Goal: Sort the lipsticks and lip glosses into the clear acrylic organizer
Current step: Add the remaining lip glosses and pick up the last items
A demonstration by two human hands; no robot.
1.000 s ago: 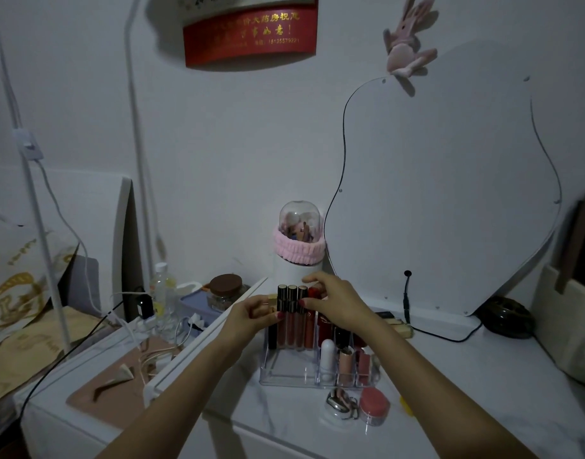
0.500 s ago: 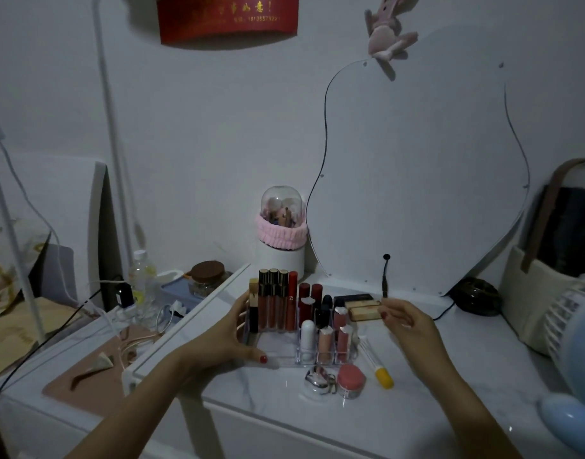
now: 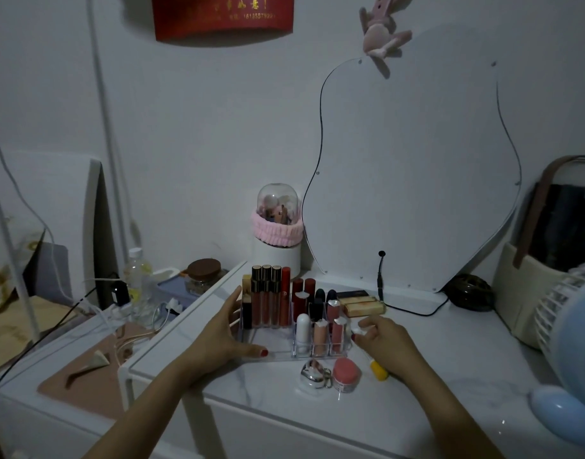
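Observation:
The clear acrylic organizer [image 3: 274, 355] stands on the white marble table. Tall lip glosses [image 3: 266, 298] fill its back left, and lipsticks [image 3: 319, 336] stand in its right cells. My left hand [image 3: 223, 337] grips the organizer's left side, thumb along the front edge. My right hand [image 3: 389, 341] is just right of the organizer. Its thumb and forefinger pinch the white end of a yellow-capped tube [image 3: 379, 373], whose cap rests on the table under my wrist.
A silver compact [image 3: 312, 376] and a pink jar [image 3: 346, 375] sit in front of the organizer. Gold boxes [image 3: 364, 307] lie behind it, below a wavy mirror [image 3: 417, 160]. A domed container [image 3: 278, 240] stands behind it; a fan [image 3: 569, 329] and a bag [image 3: 513, 293] at right.
My right hand left the top of the lipsticks, swung right, then came down onto the yellow-capped tube. My left hand slid down to the organizer's front left corner.

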